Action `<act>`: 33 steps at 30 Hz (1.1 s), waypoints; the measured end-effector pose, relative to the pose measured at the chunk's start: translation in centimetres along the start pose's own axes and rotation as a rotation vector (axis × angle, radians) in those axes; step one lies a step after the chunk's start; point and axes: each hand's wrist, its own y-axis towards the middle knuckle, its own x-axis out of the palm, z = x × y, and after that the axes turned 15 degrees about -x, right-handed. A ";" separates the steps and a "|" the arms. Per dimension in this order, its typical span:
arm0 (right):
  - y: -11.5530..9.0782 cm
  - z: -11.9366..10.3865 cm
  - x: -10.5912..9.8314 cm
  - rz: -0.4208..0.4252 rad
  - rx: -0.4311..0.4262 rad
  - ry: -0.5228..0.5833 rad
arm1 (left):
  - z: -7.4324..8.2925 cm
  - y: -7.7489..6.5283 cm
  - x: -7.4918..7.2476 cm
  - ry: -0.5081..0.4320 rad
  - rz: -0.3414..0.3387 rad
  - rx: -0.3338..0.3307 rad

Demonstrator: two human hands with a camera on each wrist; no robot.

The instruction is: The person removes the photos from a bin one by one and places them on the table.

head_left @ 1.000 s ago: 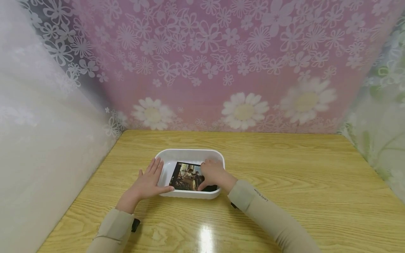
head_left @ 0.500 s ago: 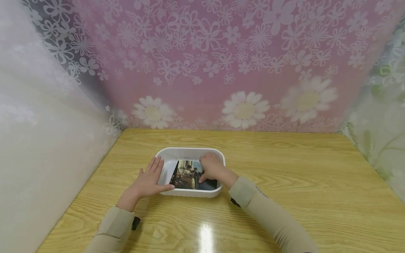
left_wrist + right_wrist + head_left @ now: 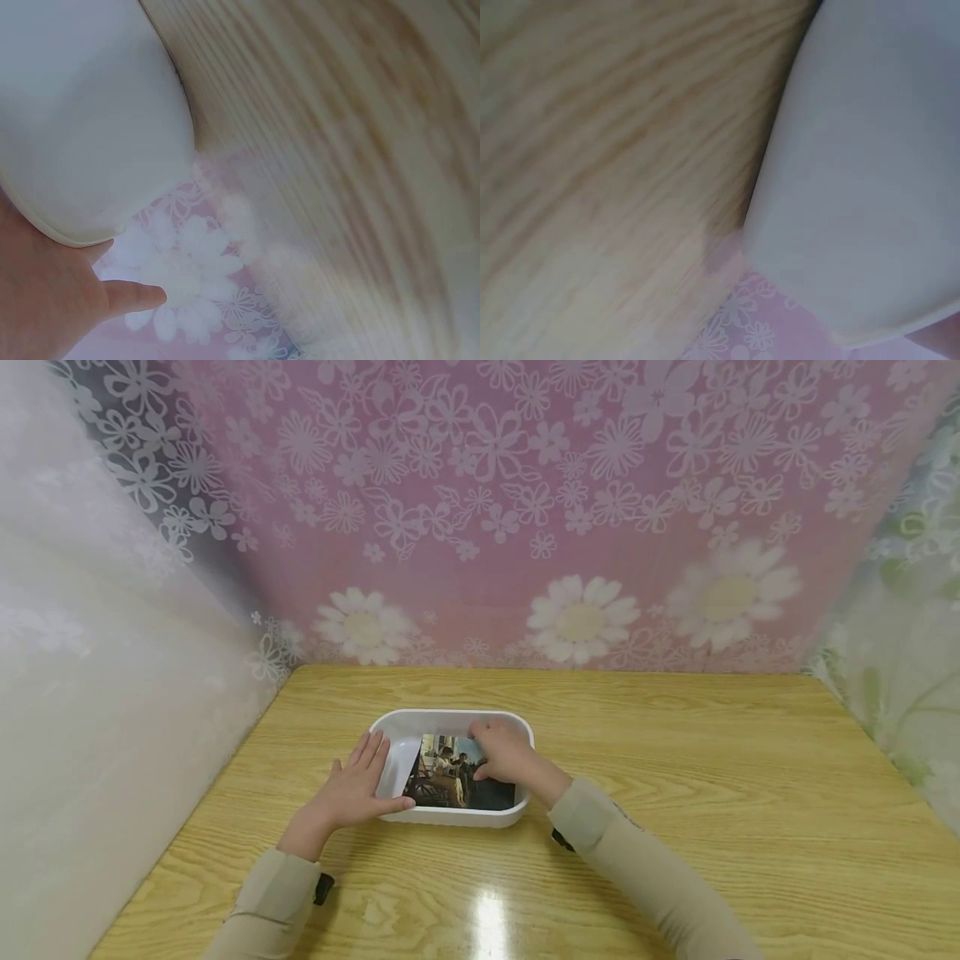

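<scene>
A white rounded plastic tray [image 3: 465,817] sits on the table. Inside it, toward the right, lies a flat picture card [image 3: 450,781] printed with a painting-like scene of figures. My left hand [image 3: 352,789] rests on the tray's left end, fingers straight and spread, thumb along the front rim. My right hand [image 3: 513,756] reaches over the right end into the tray, its bent fingers and thumb at the card's upper right part, covering that corner. In the left wrist view, the tray's outer wall [image 3: 97,120] stands beside the hand. The right wrist view shows mostly tray wall [image 3: 862,172].
The tray stands on a wood-grain table [image 3: 675,777]. Behind rises a pink flowered curtain [image 3: 480,527], with pale sheets at the left [image 3: 112,652] and right [image 3: 892,635]. Light glares off the table [image 3: 489,922] near the front.
My right thumb has moved away from the tray's front, up the card, and the fingers shifted slightly left and back. The card has shifted a little. The left hand stays at the rim.
</scene>
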 end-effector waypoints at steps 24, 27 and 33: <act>-4.0 0.2 -5.1 0.463 0.088 0.558 | 0.3 0.0 -0.1 0.009 -0.010 0.004; -5.3 1.1 -6.5 0.581 0.150 0.718 | 0.4 0.0 -0.2 0.003 -0.013 0.001; -8.2 3.5 -8.4 0.728 0.213 0.923 | 0.4 -0.1 -0.4 -0.008 -0.018 -0.003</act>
